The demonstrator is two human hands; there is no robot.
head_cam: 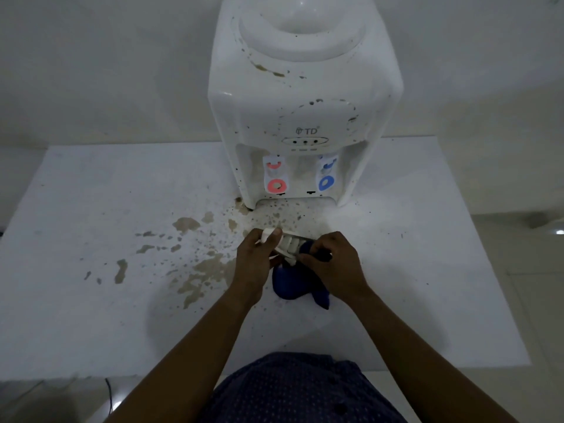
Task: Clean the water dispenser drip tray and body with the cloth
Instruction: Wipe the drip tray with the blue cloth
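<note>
A white water dispenser (302, 96) stands at the back of the table, its body speckled with brown stains, with a red tap (276, 178) and a blue tap (326, 177). In front of it, above the table, my left hand (254, 264) grips the white slatted drip tray (288, 244), which is out of the dispenser. My right hand (332, 264) is closed on a dark blue cloth (290, 285) and presses it against the tray's right end. The cloth hangs down below both hands.
The white table (91, 300) carries brown dried splashes (195, 270) left of my hands and in front of the dispenser's base. A pale wall rises behind the dispenser. A tiled floor shows to the right of the table edge.
</note>
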